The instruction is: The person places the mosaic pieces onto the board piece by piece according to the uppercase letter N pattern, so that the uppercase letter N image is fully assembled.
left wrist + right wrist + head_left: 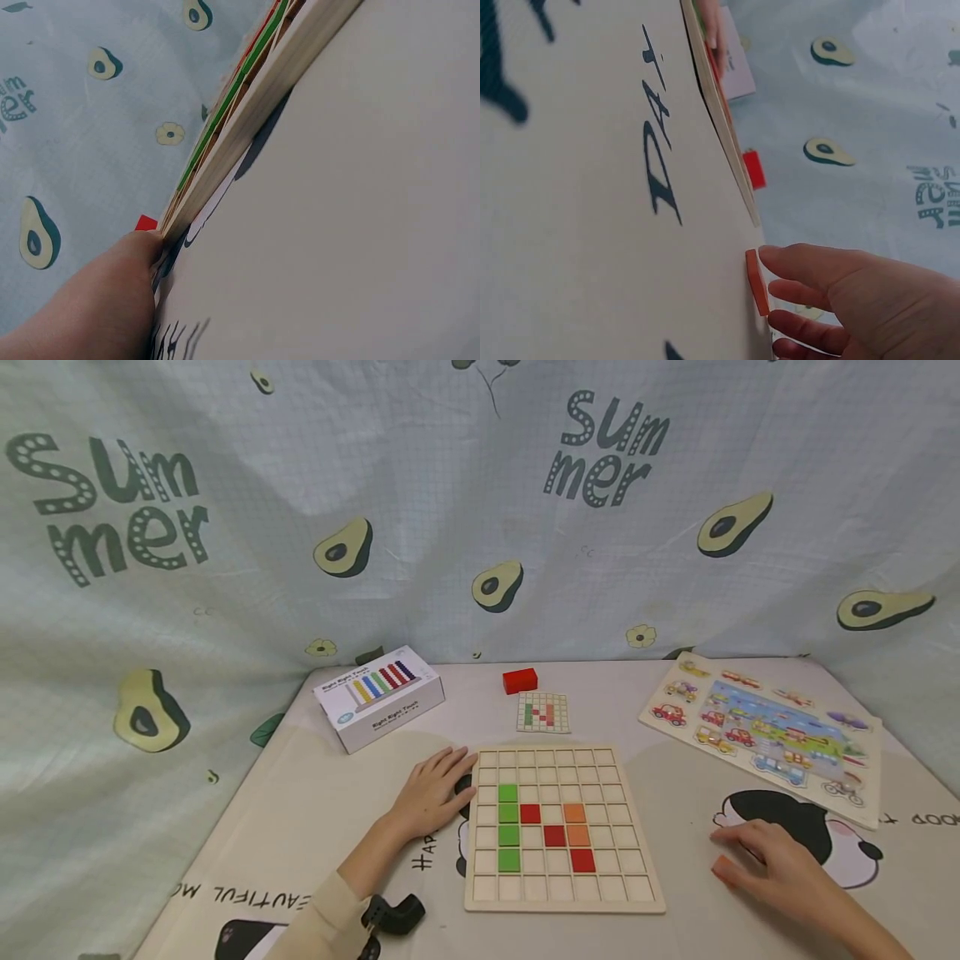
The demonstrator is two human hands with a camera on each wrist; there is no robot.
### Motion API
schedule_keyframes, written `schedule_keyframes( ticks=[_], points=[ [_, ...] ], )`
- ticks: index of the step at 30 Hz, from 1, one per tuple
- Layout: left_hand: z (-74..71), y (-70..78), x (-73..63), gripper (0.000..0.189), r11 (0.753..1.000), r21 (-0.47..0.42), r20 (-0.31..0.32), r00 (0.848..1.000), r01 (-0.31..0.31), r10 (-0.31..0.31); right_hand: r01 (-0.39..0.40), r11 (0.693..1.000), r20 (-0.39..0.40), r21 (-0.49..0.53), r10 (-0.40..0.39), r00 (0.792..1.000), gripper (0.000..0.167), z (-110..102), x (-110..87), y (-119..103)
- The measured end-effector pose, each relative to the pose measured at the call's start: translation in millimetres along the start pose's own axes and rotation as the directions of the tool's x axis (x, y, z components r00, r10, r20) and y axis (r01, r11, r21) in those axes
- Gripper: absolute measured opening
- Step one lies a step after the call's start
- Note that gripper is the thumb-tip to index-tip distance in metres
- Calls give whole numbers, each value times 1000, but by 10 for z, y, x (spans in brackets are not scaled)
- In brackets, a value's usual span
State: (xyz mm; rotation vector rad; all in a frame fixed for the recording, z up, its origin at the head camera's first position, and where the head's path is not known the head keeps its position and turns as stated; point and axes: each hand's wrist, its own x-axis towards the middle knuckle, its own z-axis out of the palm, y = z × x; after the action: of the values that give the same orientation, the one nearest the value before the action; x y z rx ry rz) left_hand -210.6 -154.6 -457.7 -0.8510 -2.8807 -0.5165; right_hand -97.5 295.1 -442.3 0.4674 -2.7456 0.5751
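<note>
A square wooden grid board (551, 903) holds a column of green tiles (508, 835), three red tiles (554, 836) in a diagonal and two orange tiles (575, 823). My left hand (431, 797) lies by its upper left edge, fingers extended with the tips at the frame. In the left wrist view that hand (112, 289) meets the board's side (240, 124). Right of the board, my right hand (780, 868) hovers low over the cloth, thumb and fingers bent. It holds an orange tile (756, 283) at its fingertips, the thumb at one end and fingers near the other.
Behind the board lie a small pattern card (543, 713) and a red block (521, 681). A white box (382, 697) stands at the back left. To the back right lies a vehicle picture puzzle (772, 735). A black curved object (401, 914) is beside the left sleeve.
</note>
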Motion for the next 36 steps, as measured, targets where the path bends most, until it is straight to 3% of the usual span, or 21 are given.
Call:
schedule_keyframes(
  ticks=[8,13,20,25,28,33,36],
  points=[
    [7,-4,-15,56,1000,-1,5,1000,4,-4,35,998,-19,45,-34,999,24,14,-34,13],
    [11,-3,-10,56,1000,6,3,1000,1,-1,15,1000,-18,21,-14,1000,26,8,-41,27],
    [6,-8,-7,56,1000,3,-5,1000,-3,3,-65,998,44,7,65,997,25,-20,-39,21],
    [1,-9,-9,55,1000,4,-4,1000,-5,5,-52,999,30,7,52,998,26,-25,-38,9],
    [-4,-4,-7,55,1000,7,-11,1000,-13,13,-72,997,64,13,71,995,24,-35,-27,-6],
    [3,-1,-12,53,999,4,-55,998,-43,43,-171,985,215,34,160,963,23,-70,2,-52],
    [14,-2,-16,53,998,14,-90,994,-62,63,-157,986,206,53,143,968,23,-62,3,-64]
  ],
)
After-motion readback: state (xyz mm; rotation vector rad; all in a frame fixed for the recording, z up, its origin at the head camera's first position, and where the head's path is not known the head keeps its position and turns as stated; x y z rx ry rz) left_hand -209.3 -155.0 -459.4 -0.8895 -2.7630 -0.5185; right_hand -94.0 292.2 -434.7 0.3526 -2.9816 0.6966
